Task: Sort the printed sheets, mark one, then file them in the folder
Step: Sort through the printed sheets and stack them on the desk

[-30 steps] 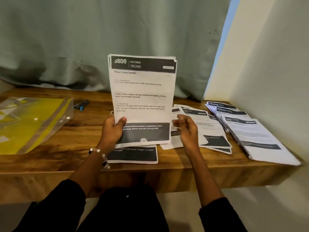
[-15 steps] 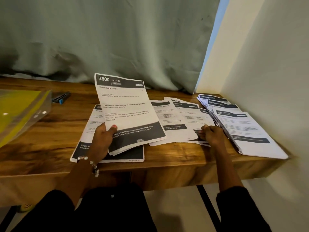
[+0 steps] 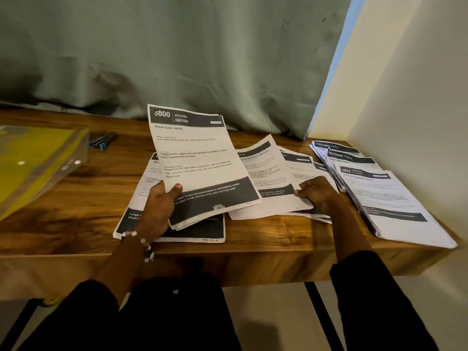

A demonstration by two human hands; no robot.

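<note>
- Versus half a second earlier: the held sheets (image 3: pixel 200 163) stood a little more upright in centre frame; the right hand (image 3: pixel 319 195) had begun lifting the edge of the loose sheets (image 3: pixel 272 181) it previously lay flat on.
- Left hand (image 3: pixel 158 209), lower centre, was closed on the bottom left corner of the held sheets, thumb on the printed face, fingers behind. Top page read "3800 KITCHEN – Wash baby bottle".
- Right hand, right of centre, pinched the near edge of the loose sheets, thumb on top; fingers partly hidden beneath.
- One flat sheet (image 3: pixel 192 233) lay on the wooden desk (image 3: pixel 76 219) under the held sheets.
- Fanned stack (image 3: pixel 385 196) rested at the right edge.
- Yellow folder (image 3: pixel 35 160) lay at the left edge; a pen (image 3: pixel 102 140) sat just beyond it.
</note>
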